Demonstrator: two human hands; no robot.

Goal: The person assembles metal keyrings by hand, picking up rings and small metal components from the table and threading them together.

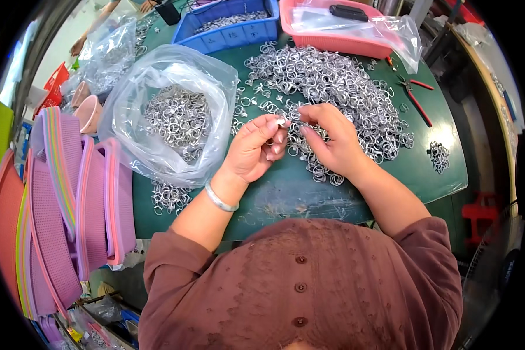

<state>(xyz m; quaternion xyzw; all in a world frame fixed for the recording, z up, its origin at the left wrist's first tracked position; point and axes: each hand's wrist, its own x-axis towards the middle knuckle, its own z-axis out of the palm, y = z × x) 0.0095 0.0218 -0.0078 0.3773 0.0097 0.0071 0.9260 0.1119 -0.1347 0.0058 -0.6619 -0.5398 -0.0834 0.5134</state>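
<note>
Metal piece (280, 122) in pinch of left hand (255, 147), right hand (332, 137) loosely cupped.

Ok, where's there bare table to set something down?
Near side: the scuffed table, between shirt, left forearm, right forearm and ring pile. Another patch lies right, bordered by the ring pile, right forearm and small ring heap. Crowded: middle, with the ring pile; left, with bag and baskets; back, with blue bin and pink tray.

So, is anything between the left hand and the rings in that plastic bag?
Yes: the right side of the clear bag stands between the left hand and the rings inside; its top looks open.
</note>
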